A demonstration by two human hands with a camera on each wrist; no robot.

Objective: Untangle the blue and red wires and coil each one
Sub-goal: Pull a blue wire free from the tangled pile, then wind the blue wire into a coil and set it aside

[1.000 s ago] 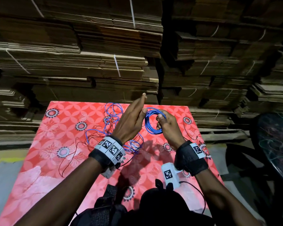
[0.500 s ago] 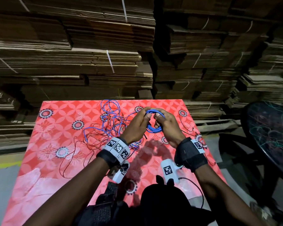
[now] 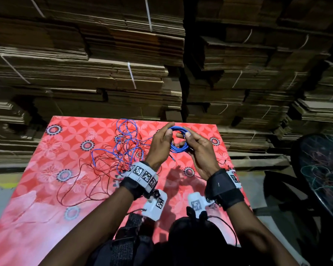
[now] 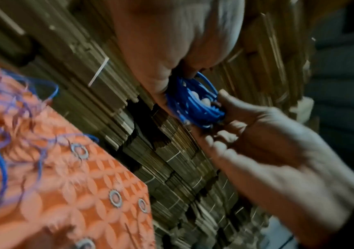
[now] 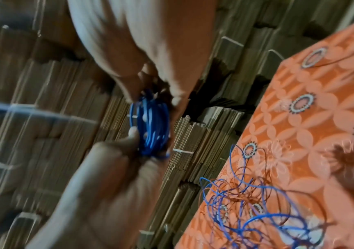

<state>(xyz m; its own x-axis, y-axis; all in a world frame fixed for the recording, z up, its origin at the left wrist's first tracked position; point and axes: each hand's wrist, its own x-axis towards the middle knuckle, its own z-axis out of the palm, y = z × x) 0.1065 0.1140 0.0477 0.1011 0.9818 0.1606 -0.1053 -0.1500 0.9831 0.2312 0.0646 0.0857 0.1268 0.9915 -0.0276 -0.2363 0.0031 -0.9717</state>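
Both hands hold a small coil of blue wire [image 3: 178,147] above the far middle of the red flowered table [image 3: 46,217]. My left hand [image 3: 166,135] pinches the coil's left side, and my right hand [image 3: 189,138] grips its right side with curled fingers. The left wrist view shows the blue coil [image 4: 195,104] between both hands, as does the right wrist view [image 5: 150,128]. A blue strand runs from the coil to a loose tangle of blue and red wires [image 3: 123,148] left of my hands. Thin red wire [image 3: 81,181] trails nearer across the cloth.
Strapped stacks of flattened cardboard [image 3: 123,73] rise right behind the table's far edge. A dark round table [image 3: 323,169] stands at the right, past the table's right edge. A short wire end [image 3: 172,158] hangs below the coil.
My left hand, flat beside the coil a second ago, has closed onto its left side. Both hands hold the coil a little farther from me.
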